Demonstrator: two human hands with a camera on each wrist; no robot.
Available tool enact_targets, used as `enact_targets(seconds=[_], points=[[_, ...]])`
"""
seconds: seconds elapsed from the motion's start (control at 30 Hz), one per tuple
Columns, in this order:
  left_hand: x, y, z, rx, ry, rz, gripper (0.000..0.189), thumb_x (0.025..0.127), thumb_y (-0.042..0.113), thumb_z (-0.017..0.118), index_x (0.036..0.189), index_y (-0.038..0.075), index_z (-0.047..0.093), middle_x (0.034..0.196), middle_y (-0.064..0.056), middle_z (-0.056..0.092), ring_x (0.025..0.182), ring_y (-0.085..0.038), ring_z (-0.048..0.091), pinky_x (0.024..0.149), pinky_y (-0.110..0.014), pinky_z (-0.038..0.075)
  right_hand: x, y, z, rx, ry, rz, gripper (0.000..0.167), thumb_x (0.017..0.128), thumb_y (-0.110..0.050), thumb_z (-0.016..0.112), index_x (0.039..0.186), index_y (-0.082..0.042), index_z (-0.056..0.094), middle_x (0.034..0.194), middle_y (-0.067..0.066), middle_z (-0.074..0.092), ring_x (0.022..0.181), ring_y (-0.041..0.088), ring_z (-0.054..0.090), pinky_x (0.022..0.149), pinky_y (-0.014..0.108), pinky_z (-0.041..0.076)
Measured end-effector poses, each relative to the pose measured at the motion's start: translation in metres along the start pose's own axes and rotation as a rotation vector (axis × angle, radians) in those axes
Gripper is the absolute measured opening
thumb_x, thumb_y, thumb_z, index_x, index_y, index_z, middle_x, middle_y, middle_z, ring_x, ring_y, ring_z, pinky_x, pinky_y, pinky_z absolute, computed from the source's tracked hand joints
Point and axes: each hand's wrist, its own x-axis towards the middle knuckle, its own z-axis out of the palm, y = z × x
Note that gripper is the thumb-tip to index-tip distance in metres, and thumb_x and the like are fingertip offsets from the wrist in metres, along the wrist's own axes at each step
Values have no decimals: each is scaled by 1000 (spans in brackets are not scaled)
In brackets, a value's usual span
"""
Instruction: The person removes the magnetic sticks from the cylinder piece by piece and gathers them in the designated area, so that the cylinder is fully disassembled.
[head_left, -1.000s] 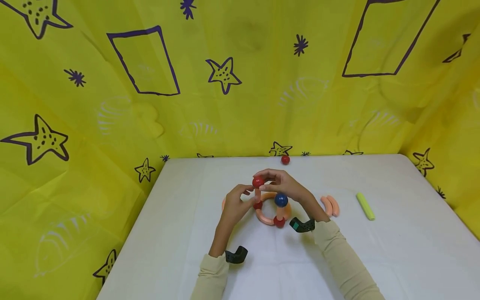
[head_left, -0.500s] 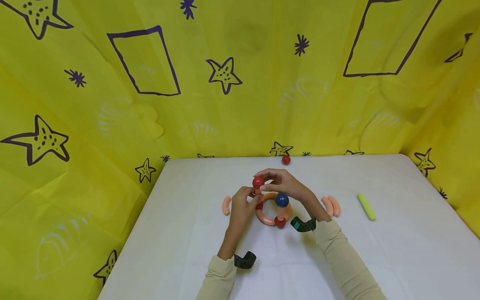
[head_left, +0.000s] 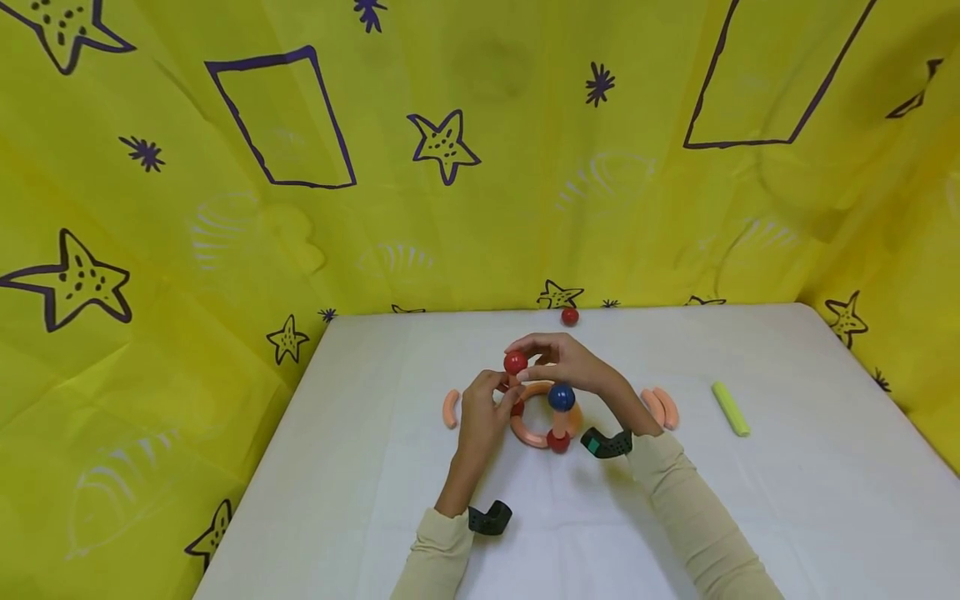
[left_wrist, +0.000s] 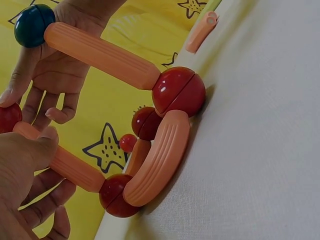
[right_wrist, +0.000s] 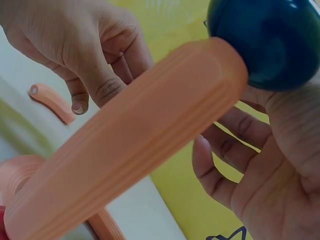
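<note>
A ring of curved orange pieces [head_left: 529, 436] and red balls lies on the table. Two straight orange rods stand up from it. My left hand [head_left: 480, 417] pinches one rod [left_wrist: 77, 170] between thumb and fingers, just above its red base ball [left_wrist: 119, 196]. On top of that rod is a red ball [head_left: 515, 362], which my right hand [head_left: 572, 367] grips with thumb and fingertips. The other rod [left_wrist: 102, 55] rises from a red ball [head_left: 558, 440] near my right wrist and carries a blue ball [head_left: 562, 397]. The ring's far side is partly hidden by my hands.
One loose curved orange piece [head_left: 450, 409] lies left of the ring. Two more curved pieces [head_left: 660, 408] are beside my right forearm, with a yellow-green stick [head_left: 731, 408] farther right. A red ball [head_left: 570, 317] sits at the table's back edge, before a yellow curtain [head_left: 480, 233].
My left hand has moved right and closed its thumb and fingers on the rod, uncovering the loose curved piece at left. The right hand has stayed on the red ball.
</note>
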Motion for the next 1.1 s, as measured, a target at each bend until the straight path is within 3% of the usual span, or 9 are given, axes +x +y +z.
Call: enact_targets(seconds=[0.33, 0.7, 0.77, 0.93, 1.1], points=[[0, -3, 0, -17, 4, 7, 15, 89, 18, 72, 91, 3, 71, 89, -10, 68, 84, -25, 66, 77, -41, 56, 1, -1, 0, -49, 8, 2, 34, 88, -6, 69, 122, -3, 63, 115, 16, 67, 104, 27, 63, 91, 31, 52], [4, -5, 1, -13, 36, 83, 13, 88, 16, 73, 89, 4, 70, 87, -8, 68, 80, -21, 65, 73, -39, 56, 2, -5, -1, -88, 28, -9, 33, 88, -6, 69, 121, -3, 63, 114, 16, 67, 100, 29, 64, 86, 31, 53], [4, -5, 2, -15, 42, 88, 13, 87, 16, 74, 89, 3, 70, 86, -9, 68, 79, -21, 65, 72, -39, 56, 1, -7, -3, -49, 37, 2, 34, 90, -6, 67, 123, -1, 60, 116, 19, 65, 99, 33, 66, 86, 30, 54], [4, -5, 3, -21, 44, 89, 15, 86, 15, 74, 91, 2, 71, 84, -10, 68, 79, -23, 65, 72, -42, 55, -2, -12, -8, 43, 94, 38, 37, 92, -5, 65, 127, 2, 55, 119, 23, 60, 93, 27, 72, 85, 31, 57], [3, -6, 2, -15, 54, 81, 16, 85, 16, 75, 90, 1, 71, 85, -10, 68, 78, -23, 65, 72, -42, 55, -3, -11, -8, 49, 80, 33, 38, 92, -7, 66, 128, 2, 54, 120, 23, 61, 92, 14, 71, 86, 34, 57]])
